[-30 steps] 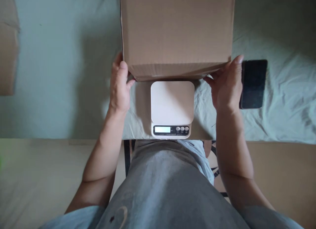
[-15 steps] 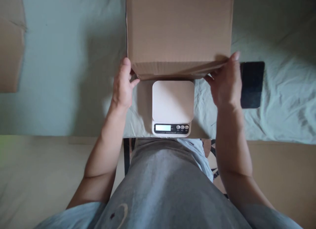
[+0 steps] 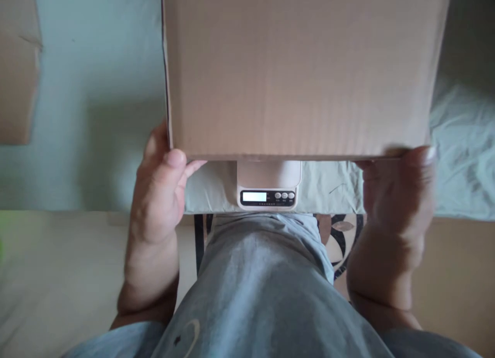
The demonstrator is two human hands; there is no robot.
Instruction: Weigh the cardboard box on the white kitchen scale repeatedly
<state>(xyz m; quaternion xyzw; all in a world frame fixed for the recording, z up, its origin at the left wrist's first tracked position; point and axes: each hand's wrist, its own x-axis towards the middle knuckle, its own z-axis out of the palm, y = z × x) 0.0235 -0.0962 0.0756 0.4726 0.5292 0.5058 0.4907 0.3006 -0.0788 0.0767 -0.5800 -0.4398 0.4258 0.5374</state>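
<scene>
A large cardboard box (image 3: pixel 297 74) fills the upper middle of the head view, raised above the table. My left hand (image 3: pixel 160 185) grips its near left corner, thumb on the edge and fingers underneath. At the near right corner my right hand (image 3: pixel 402 185) holds it the same way, its fingers partly hidden below the box. Under the box's near edge shows a white digital kitchen scale (image 3: pixel 266 185); its display is lit, and the box hides the back of its platform.
A green cloth (image 3: pixel 112 105) covers the table, whose front edge runs just before my body. A flat piece of cardboard (image 3: pixel 17 85) lies at the far left. Patterned flooring (image 3: pixel 342 239) shows below the table edge.
Both hands have lifted the box higher and nearer to me, spreading apart in view. It now covers the back of the scale and the dark phone that lay at the right.
</scene>
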